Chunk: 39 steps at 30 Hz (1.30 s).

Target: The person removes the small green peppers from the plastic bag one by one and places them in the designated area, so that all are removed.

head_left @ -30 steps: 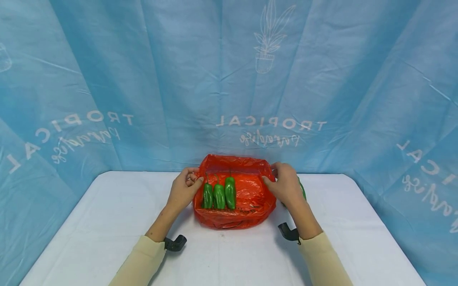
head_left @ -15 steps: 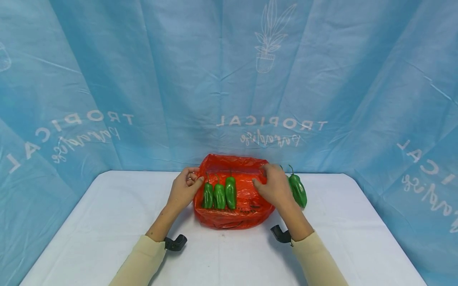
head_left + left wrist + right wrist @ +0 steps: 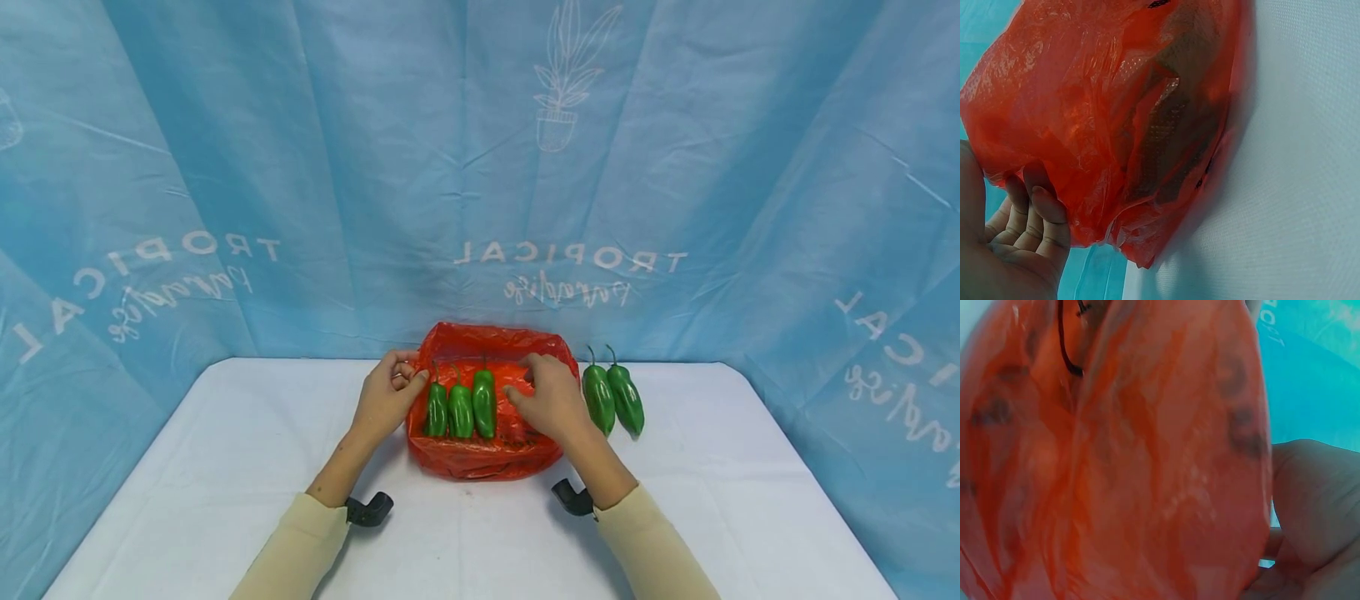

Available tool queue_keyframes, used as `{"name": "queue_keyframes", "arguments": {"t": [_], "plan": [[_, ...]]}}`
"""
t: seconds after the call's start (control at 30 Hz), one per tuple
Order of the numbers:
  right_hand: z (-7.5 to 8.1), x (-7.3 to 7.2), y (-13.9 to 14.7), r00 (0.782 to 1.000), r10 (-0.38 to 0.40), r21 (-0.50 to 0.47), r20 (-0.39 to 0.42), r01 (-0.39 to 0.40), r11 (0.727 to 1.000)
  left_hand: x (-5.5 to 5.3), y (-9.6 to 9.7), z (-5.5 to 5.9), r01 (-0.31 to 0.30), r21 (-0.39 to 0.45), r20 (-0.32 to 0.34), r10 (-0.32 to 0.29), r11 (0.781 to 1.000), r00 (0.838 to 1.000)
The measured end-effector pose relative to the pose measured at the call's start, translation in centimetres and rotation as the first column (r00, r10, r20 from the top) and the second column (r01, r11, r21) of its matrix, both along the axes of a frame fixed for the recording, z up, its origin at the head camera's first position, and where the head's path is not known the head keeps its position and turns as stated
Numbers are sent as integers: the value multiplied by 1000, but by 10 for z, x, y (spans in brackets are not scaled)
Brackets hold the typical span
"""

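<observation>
A red plastic bag sits on the table with its mouth spread wide. Three green peppers stand side by side within its opening: a left one, a middle one and a right one, their lower ends hidden by the front rim. My left hand pinches the bag's left edge; the left wrist view shows its fingers against the plastic. Over the right part of the opening is my right hand, thumb and forefinger apart, just right of the right pepper. The bag hides its fingertips in the right wrist view.
Two more green peppers lie just right of the bag, one nearer and one farther right. A white cloth covers the table. Behind it hangs a blue printed curtain.
My right hand has let go of the bag's right edge and moved left over the opening, uncovering the two peppers at the right. The left hand stays in place.
</observation>
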State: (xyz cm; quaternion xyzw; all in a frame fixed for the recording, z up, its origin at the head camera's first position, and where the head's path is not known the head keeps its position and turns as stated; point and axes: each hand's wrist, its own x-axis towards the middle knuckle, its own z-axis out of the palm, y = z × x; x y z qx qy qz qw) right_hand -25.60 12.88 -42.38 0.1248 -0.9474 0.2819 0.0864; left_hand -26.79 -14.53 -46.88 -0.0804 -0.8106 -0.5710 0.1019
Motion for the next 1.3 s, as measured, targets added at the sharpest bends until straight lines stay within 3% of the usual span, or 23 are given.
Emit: {"name": "queue_keyframes", "arguments": {"t": [0.37, 0.73, 1.0, 1.3], "plan": [[-9, 1, -13, 998, 30, 7, 46, -30, 1000, 1, 1, 0, -5, -22, 3, 5, 1000, 1000], [-9, -4, -25, 992, 45, 10, 117, -46, 999, 1, 2, -1, -4, 0, 13, 4, 1000, 1000], [-10, -9, -35, 988, 13, -4, 157, -12, 1000, 1, 2, 0, -1, -5, 7, 1, 1000, 1000], [-15, -11, -44, 984, -38, 45, 176, 30, 999, 0, 2, 0, -1, -4, 9, 1, 1000, 1000]]}}
